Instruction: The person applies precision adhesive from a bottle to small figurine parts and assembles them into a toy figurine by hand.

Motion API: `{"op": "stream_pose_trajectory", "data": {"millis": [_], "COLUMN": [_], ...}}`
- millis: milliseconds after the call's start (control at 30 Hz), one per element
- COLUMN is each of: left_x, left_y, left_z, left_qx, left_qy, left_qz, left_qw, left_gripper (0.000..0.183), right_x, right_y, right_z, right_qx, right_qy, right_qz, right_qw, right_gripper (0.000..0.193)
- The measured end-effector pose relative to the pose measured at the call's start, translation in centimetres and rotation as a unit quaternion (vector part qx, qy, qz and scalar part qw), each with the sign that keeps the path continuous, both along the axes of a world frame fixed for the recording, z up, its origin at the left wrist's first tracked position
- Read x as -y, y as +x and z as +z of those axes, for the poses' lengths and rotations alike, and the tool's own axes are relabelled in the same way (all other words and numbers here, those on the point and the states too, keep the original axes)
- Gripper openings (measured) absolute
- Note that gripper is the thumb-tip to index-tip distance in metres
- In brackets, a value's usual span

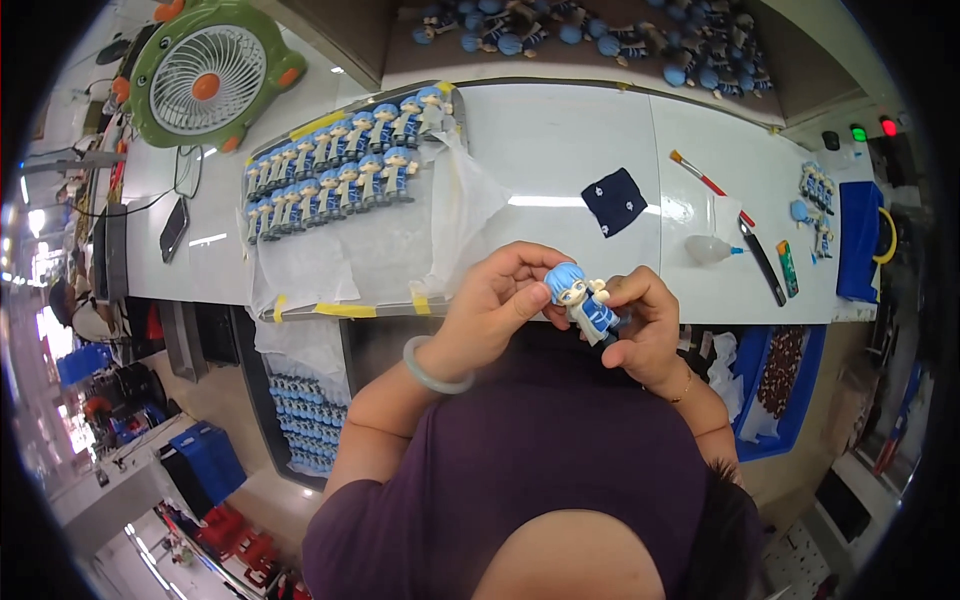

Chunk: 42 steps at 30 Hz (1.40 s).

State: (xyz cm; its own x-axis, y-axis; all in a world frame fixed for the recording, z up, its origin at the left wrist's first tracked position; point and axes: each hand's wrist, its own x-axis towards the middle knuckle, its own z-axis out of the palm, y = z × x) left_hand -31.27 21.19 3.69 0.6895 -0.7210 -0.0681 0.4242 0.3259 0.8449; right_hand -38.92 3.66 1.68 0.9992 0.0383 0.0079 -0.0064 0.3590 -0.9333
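Between my two hands, above the table's near edge, I hold a small figurine (591,310) with light blue hair, a blue front and dark legs. My left hand (507,303) pinches it near the head, thumb and fingers closed on its side. My right hand (645,325) grips the body and legs from the other side. The figurine tilts, its head toward the upper left. To the left, a tray (330,285) lined with white sheet holds two rows of similar figurines (335,175). Beyond my hands lies a dark blue cloth (614,203) with small white marks.
A green fan (205,85) and a phone (174,229) are at left. At right lie a brush (697,172), a squeeze bottle (707,249), a black-handled tool (764,265), a green lighter (788,270) and a blue bin (858,240). A shelf at the back holds heaped figurines (610,42).
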Motion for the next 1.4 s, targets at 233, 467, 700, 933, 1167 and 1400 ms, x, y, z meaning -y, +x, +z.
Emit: {"op": "stream_pose_trajectory", "data": {"millis": [233, 467, 700, 933, 1167, 1400], "left_x": [0.0, 0.0, 0.1, -0.2, 0.2, 0.8], "left_y": [-0.4, -0.3, -0.3, -0.3, -1.0, -1.8], "left_z": [0.0, 0.0, -0.2, 0.2, -0.5, -1.8], "left_qx": [-0.006, -0.007, -0.004, 0.067, 0.198, 0.243], "left_qy": [-0.003, -0.017, -0.025, 0.031, 0.069, 0.008], "left_qz": [0.014, 0.015, 0.013, -0.012, -0.044, -0.007], "left_qw": [1.0, 1.0, 1.0, 0.997, 0.977, 0.97], "left_gripper": [0.033, 0.034, 0.033, 0.032, 0.033, 0.038], "right_x": [-0.2, -0.3, -0.6, -0.2, -0.5, -0.1], "right_y": [-0.1, 0.1, -0.1, 0.6, 0.4, 0.2], "right_z": [0.0, 0.2, 0.1, 0.6, 1.2, 1.8], "right_qx": [0.005, 0.01, -0.013, 0.167, 0.263, 0.276], "right_qy": [0.045, 0.046, 0.079, -0.14, -0.222, -0.23], "right_qz": [0.029, 0.042, 0.036, -0.052, -0.09, -0.043], "right_qw": [0.999, 0.998, 0.996, 0.975, 0.935, 0.932], "right_gripper": [0.051, 0.052, 0.05, 0.047, 0.049, 0.049]}}
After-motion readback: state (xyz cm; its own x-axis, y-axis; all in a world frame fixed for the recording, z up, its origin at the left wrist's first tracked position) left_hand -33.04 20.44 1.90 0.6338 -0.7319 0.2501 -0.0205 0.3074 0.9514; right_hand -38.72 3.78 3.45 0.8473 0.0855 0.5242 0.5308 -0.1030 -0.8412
